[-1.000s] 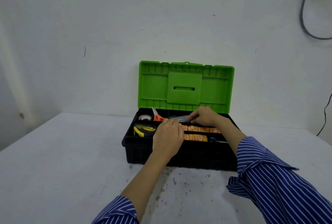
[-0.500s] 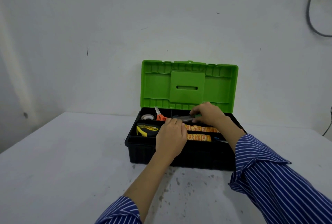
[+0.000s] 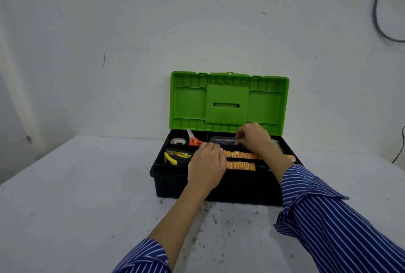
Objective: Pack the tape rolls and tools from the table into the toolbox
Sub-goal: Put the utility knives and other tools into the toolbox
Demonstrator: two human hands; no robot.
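A black toolbox (image 3: pixel 171 183) with its green lid (image 3: pixel 188 106) raised stands on the table. In its tray lie a tape roll (image 3: pixel 178 141), orange-handled scissors (image 3: pixel 194 140), a yellow and black tape measure (image 3: pixel 177 156) and two rows of orange and yellow packs (image 3: pixel 240 165). My right hand (image 3: pixel 255 139) pinches the right end of a clear grey case (image 3: pixel 222 140) over the back compartment. My left hand (image 3: pixel 207 163) rests on the tray's middle, its fingers bent down near the case's left end. Its fingertips are hidden.
The grey table (image 3: pixel 76 196) stretches out to the left and in front of the box, with dark specks near the front. A white wall stands close behind the lid. A dark cable (image 3: pixel 381 20) hangs at the top right.
My right hand has carried the clear case from the tray's middle back and a little up to the rear compartment. My left hand has stayed over the tray's middle.
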